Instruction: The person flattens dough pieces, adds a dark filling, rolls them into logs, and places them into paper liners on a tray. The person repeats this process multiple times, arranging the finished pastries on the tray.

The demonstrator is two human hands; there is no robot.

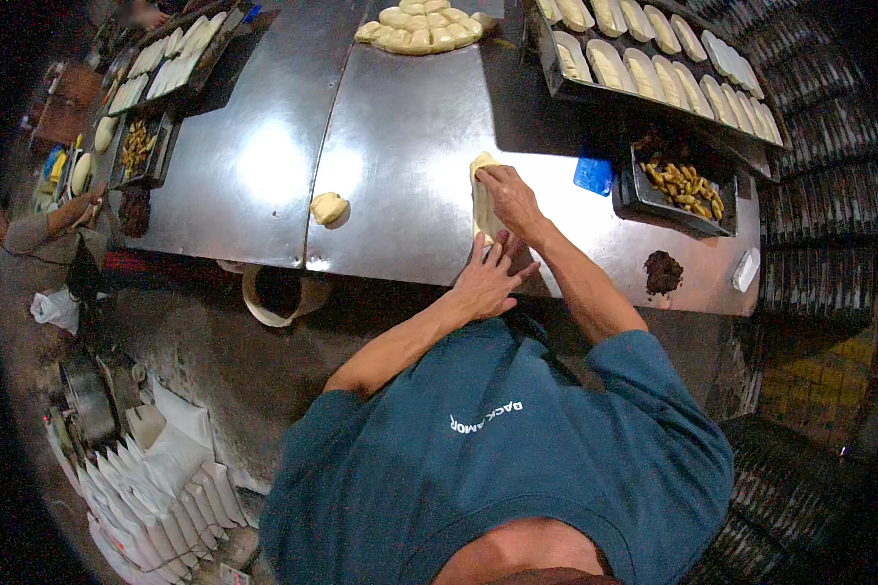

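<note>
A long flattened strip of dough (485, 208) lies on the metal worktable (402, 146) before me. My right hand (511, 201) is on the strip's far part, its fingertips bent against the dough. At the near end, my left hand (486, 276) rests with fingers spread, its fingertips touching or just beside the dough; which of the two is unclear. A small lump of dough (329, 209) sits to the left, and a pile of dough pieces (421, 28) lies at the far side. On the right are a blue plastic scraper (593, 175) and a dark crumbly mound (663, 273).
A metal tin of yellow-brown pieces (682, 191) stands at right, below a large tray of shaped dough (651, 77). Another dough tray (172, 62) and tin (140, 150) are at left. A co-worker's arm (44, 227) shows at far left. A white object (745, 269) lies near the right edge.
</note>
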